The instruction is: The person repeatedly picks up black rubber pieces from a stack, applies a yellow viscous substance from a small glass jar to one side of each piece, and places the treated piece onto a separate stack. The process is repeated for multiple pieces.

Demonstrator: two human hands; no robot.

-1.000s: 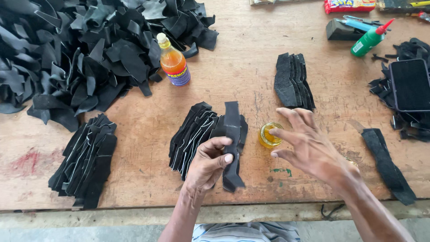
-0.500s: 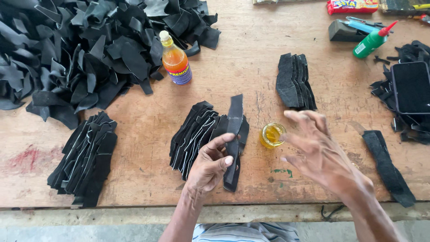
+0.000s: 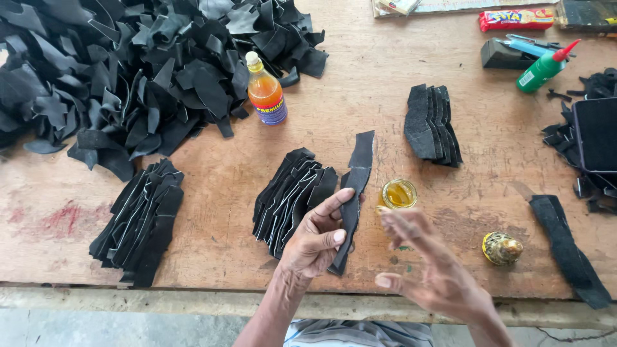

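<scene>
One jar [image 3: 399,193] – amber liquid, bottle [image 3: 266,91] – orange

Two bare forearms, no sleeves, left hand [image 3: 316,239], right hand [image 3: 429,270]

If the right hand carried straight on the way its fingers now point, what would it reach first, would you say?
The right hand points up and left, its blurred fingertips just short of the small open jar of yellow liquid. That jar would likely be met first, though its height above the wooden table is unclear, so it might pass over the jar.
</scene>
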